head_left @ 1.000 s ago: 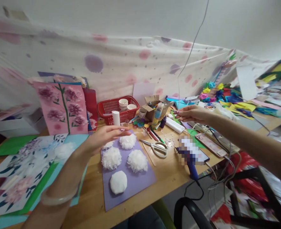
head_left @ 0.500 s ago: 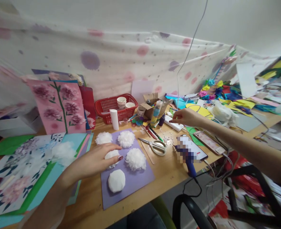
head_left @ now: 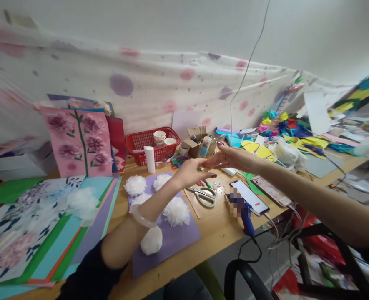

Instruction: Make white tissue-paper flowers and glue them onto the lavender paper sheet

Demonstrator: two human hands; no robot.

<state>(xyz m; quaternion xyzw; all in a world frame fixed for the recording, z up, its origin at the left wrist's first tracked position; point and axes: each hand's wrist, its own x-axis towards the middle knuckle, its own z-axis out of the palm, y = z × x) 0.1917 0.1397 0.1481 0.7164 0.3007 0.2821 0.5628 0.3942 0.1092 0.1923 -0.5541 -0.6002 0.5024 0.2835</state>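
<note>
My left hand (head_left: 192,171) is stretched across the desk with its thumb held apart from the fingers. Its fingertips meet or overlap those of my right hand (head_left: 231,157), which comes in from the right with its fingers spread. I see nothing held in either hand. Right behind them stands a glue bottle (head_left: 205,146), its lower part mostly covered. Below my left hand lie scissors (head_left: 204,196) with pale handles. White ruffled paper flowers (head_left: 176,211) and a plainer white paper round (head_left: 151,241) rest on a purple sheet (head_left: 178,246), partly behind my left forearm.
A red basket (head_left: 137,156) with paper cups and a white roll (head_left: 149,159) stand at the back. A blue glue gun (head_left: 248,225) and a phone (head_left: 259,206) lie at the desk's front edge. Coloured paper (head_left: 65,246) and a pink flower picture (head_left: 78,143) are left.
My left hand has moved right and away from the flowers, over to my right hand. My right hand has shifted slightly left. The flowers and scissors lie as before.
</note>
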